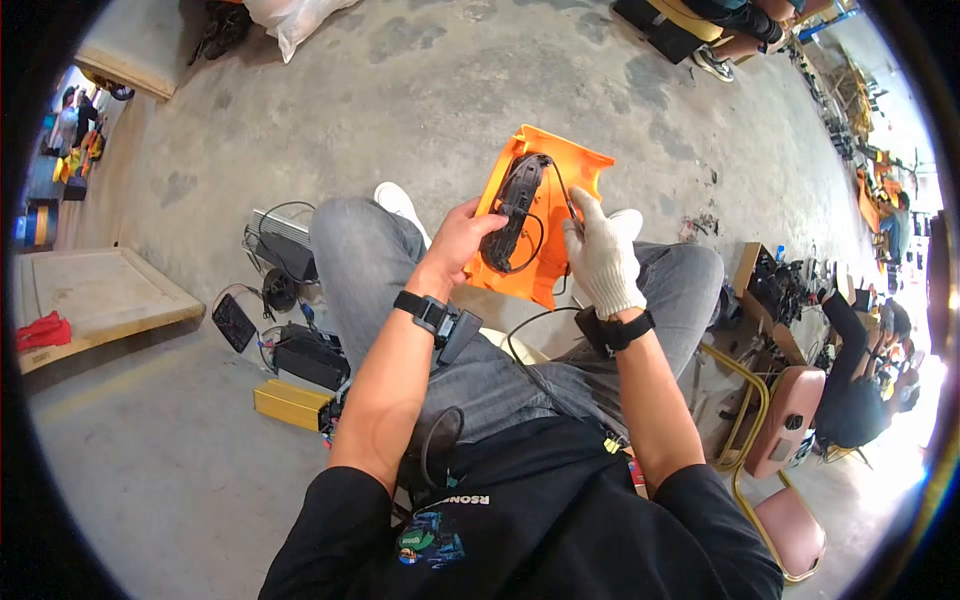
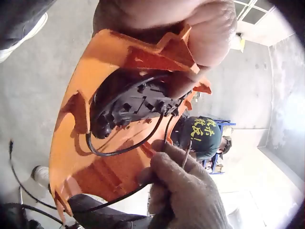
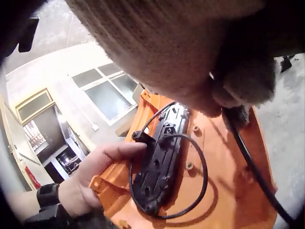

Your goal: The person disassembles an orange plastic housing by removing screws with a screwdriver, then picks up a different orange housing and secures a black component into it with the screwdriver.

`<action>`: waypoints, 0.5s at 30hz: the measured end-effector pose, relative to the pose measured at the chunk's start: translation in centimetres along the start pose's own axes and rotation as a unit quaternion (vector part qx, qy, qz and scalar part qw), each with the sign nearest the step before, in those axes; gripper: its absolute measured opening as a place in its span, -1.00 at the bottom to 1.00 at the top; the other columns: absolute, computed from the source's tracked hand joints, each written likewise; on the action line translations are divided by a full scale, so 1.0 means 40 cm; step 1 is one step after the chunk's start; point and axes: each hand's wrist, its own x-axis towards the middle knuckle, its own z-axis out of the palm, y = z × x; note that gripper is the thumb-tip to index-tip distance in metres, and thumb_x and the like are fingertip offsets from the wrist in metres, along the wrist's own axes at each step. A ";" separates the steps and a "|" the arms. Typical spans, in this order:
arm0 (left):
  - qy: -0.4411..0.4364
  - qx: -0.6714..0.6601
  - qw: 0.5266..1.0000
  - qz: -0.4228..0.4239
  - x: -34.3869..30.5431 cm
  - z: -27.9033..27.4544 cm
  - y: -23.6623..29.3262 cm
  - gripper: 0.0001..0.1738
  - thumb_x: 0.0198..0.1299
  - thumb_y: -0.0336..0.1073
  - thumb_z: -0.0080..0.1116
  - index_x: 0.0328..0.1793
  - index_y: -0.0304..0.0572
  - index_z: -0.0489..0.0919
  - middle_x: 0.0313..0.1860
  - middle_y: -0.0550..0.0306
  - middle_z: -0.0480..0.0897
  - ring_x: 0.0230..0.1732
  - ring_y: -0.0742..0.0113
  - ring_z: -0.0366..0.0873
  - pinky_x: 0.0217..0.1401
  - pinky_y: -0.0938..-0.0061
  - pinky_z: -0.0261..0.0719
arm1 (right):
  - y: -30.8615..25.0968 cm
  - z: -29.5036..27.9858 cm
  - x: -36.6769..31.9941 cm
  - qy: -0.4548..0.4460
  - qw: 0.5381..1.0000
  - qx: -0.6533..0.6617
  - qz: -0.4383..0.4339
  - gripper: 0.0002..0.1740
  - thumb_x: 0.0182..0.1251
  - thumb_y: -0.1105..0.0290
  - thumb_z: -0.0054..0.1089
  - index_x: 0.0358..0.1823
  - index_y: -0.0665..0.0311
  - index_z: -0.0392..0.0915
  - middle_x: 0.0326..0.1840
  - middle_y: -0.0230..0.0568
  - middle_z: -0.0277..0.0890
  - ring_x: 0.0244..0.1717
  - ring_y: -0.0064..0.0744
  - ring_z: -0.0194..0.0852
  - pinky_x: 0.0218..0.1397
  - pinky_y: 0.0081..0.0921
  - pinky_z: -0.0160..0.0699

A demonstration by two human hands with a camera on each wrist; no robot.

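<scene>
An orange molded plastic panel is held up over the lap, its hollow inner side facing me. Along it lies a long black plastic unit with a looped black wire. My bare left hand grips the panel's left edge, thumb pressed on the black unit. At the panel's right side, my right hand, in a white knit glove, pinches a black cable between thumb and fingers. A thin, shiny sliver sticks up beside the gloved fingers in the left wrist view; its kind is unclear.
On the floor to the left lie a gold metal box, a black box and a finned silver case. A wooden board stands farther left. A pink-padded chair and boxes of parts are on the right. Other people sit nearby.
</scene>
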 end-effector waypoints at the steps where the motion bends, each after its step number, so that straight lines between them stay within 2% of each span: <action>1: 0.001 -0.031 1.000 0.001 0.002 0.000 -0.003 -0.60 0.32 -0.38 0.17 0.25 -0.37 0.61 -0.04 0.09 0.73 -0.10 0.35 0.71 -0.03 0.42 0.69 | -0.007 0.004 -0.007 0.031 0.999 0.011 -0.006 -0.59 0.41 0.35 0.22 0.27 0.17 0.52 -0.37 0.08 0.68 -0.32 0.18 0.70 -0.26 -0.03 0.63; 2: 0.003 -0.062 0.998 0.002 0.002 -0.001 -0.005 -0.60 0.32 -0.39 0.16 0.25 -0.39 0.60 -0.03 0.08 0.73 -0.08 0.33 0.72 -0.02 0.40 0.70 | -0.014 0.000 -0.015 -0.004 1.000 0.020 0.022 -0.48 0.40 0.40 0.23 0.38 0.18 0.44 -0.31 0.07 0.69 -0.27 0.15 0.72 -0.21 -0.06 0.65; 3: 0.005 -0.062 0.998 0.001 0.000 -0.002 -0.004 -0.60 0.32 -0.39 0.16 0.25 -0.39 0.60 -0.03 0.08 0.73 -0.08 0.33 0.72 -0.02 0.40 0.70 | -0.014 0.009 -0.024 -0.005 1.000 0.021 0.022 -0.48 0.40 0.40 0.23 0.38 0.18 0.44 -0.31 0.07 0.69 -0.27 0.15 0.72 -0.21 -0.06 0.65; 5: 0.023 -0.085 0.996 -0.001 0.001 -0.005 0.002 -0.62 0.33 -0.40 0.13 0.23 -0.42 0.60 -0.01 0.05 0.74 -0.06 0.29 0.74 0.00 0.38 0.73 | -0.001 0.043 -0.041 -0.025 0.990 0.132 0.051 -0.47 0.39 0.47 0.23 0.40 0.17 0.46 -0.17 0.08 0.68 -0.15 0.08 0.69 -0.07 -0.20 0.62; 6: 0.024 -0.085 0.996 -0.001 0.004 -0.009 0.000 -0.62 0.33 -0.40 0.13 0.23 -0.42 0.60 -0.01 0.05 0.74 -0.06 0.29 0.74 0.00 0.38 0.73 | 0.005 0.052 -0.048 -0.008 0.992 0.124 0.012 -0.51 0.42 0.46 0.22 0.37 0.20 0.48 -0.06 0.11 0.70 -0.05 0.00 0.75 0.02 -0.26 0.66; 7: 0.023 -0.105 0.994 0.007 0.008 -0.014 -0.006 -0.63 0.33 -0.41 0.12 0.21 -0.42 0.61 -0.02 0.03 0.75 -0.07 0.27 0.75 0.00 0.36 0.74 | 0.009 0.058 -0.056 -0.008 0.992 0.124 0.011 -0.51 0.42 0.46 0.22 0.37 0.20 0.48 -0.06 0.11 0.70 -0.05 0.00 0.75 0.02 -0.26 0.66; 9: 0.021 -0.124 0.992 0.014 0.016 -0.024 -0.010 -0.65 0.33 -0.41 0.11 0.20 -0.43 0.61 -0.02 0.02 0.75 -0.09 0.25 0.76 0.00 0.34 0.75 | 0.011 0.066 -0.065 0.003 0.992 0.127 -0.024 -0.54 0.41 0.44 0.21 0.33 0.22 0.49 -0.04 0.12 0.69 -0.05 0.14 0.70 -0.01 -0.14 0.67; 11: 0.015 -0.188 0.982 0.015 0.022 -0.035 -0.012 -0.67 0.34 -0.42 0.08 0.17 -0.41 0.61 -0.04 0.01 0.76 -0.13 0.21 0.77 -0.01 0.31 0.77 | 0.011 0.063 -0.068 0.008 0.992 0.121 -0.040 -0.58 0.42 0.43 0.20 0.29 0.22 0.51 -0.06 0.10 0.69 -0.09 0.14 0.70 -0.04 -0.14 0.68; 13: 0.012 -0.206 0.978 0.005 0.026 -0.047 -0.014 -0.67 0.34 -0.41 0.08 0.17 -0.41 0.61 -0.06 -0.01 0.76 -0.14 0.20 0.78 -0.02 0.28 0.78 | 0.003 0.049 -0.072 -0.051 0.991 0.119 -0.038 -0.57 0.39 0.48 0.21 0.28 0.23 0.55 -0.05 0.12 0.69 -0.04 0.07 0.72 0.02 -0.21 0.67; 14: 0.012 -0.216 0.976 -0.003 0.027 -0.052 -0.016 -0.67 0.35 -0.40 0.08 0.16 -0.41 0.61 -0.06 -0.01 0.76 -0.15 0.19 0.78 -0.02 0.28 0.78 | 0.002 0.048 -0.076 -0.051 0.991 0.119 -0.038 -0.57 0.39 0.48 0.21 0.28 0.23 0.55 -0.05 0.12 0.69 -0.04 0.07 0.72 0.02 -0.21 0.67; 15: 0.011 -0.226 0.974 -0.011 0.024 -0.050 -0.011 -0.67 0.35 -0.39 0.08 0.16 -0.41 0.61 -0.07 -0.02 0.76 -0.15 0.19 0.78 -0.02 0.28 0.78 | -0.002 0.048 -0.078 -0.058 0.991 0.110 -0.046 -0.59 0.38 0.46 0.21 0.26 0.20 0.55 -0.09 0.09 0.69 -0.10 0.09 0.71 -0.05 -0.16 0.67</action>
